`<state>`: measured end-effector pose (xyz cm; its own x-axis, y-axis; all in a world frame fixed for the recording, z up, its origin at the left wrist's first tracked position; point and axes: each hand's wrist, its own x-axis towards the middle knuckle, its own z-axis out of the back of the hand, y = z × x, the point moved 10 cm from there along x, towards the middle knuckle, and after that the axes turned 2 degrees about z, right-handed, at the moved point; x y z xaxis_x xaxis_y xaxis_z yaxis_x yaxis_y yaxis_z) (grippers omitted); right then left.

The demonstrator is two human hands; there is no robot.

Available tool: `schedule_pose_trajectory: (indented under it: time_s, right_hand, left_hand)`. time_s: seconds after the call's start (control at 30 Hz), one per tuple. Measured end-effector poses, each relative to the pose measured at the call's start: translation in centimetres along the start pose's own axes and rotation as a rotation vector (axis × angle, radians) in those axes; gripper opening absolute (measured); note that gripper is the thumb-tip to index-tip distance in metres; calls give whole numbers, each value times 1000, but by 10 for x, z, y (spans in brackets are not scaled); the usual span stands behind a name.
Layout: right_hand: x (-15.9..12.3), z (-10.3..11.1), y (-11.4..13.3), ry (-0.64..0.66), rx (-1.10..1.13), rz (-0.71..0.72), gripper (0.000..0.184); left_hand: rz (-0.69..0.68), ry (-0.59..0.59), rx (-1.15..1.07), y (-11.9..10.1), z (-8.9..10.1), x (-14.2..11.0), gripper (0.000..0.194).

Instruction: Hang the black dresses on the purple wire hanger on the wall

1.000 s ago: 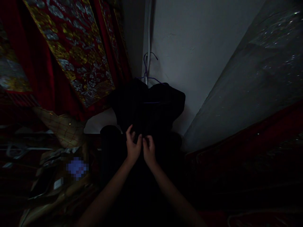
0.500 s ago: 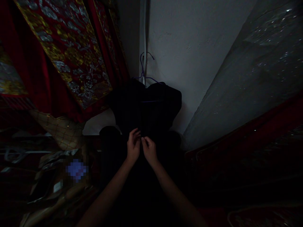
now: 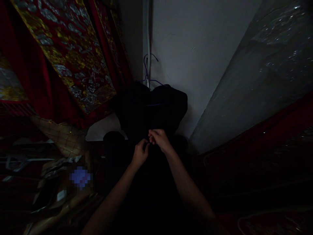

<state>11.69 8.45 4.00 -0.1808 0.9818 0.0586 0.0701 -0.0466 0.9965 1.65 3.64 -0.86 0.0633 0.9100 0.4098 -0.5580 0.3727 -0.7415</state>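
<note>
Left, embroidered cloth [image 3: 70,55] hangs. Mid-scene, the dark garment [image 3: 158,112] hangs from a hanger [image 3: 146,70]; nearer, the left hand [image 3: 140,153] bends its fingers, the right hand [image 3: 160,139] curls just beside; whether either grips fabric, one cannot tell.

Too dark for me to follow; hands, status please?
Left hand, right hand: close together, curled, at dark garment. Garment on purple hanger. Darkness hides any grip.

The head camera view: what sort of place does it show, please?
Possibly a dim costume storeroom or workshop: red cloth with gold and silver embroidery hangs at left; a black cloth garment is on a thin purple wire hanger.
</note>
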Motion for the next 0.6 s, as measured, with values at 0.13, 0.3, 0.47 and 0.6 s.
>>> schedule_pose_trajectory:
  time_s: [0.13, 0.3, 0.47, 0.6]
  right_hand:
    - [44, 23, 107, -174, 74, 173, 26]
    - [61, 18, 170, -165, 33, 320, 28]
    - [44, 11, 169, -86, -44, 390, 34]
    - [42, 13, 178, -81, -116, 477, 37]
  left_hand:
    - [15, 123, 159, -1, -29, 3, 14]
    - [-26, 264, 227, -16, -20, 40, 9]
    - [-301, -58, 77, -101, 90, 110, 45]
    - [-569, -184, 138, -168, 135, 139, 26]
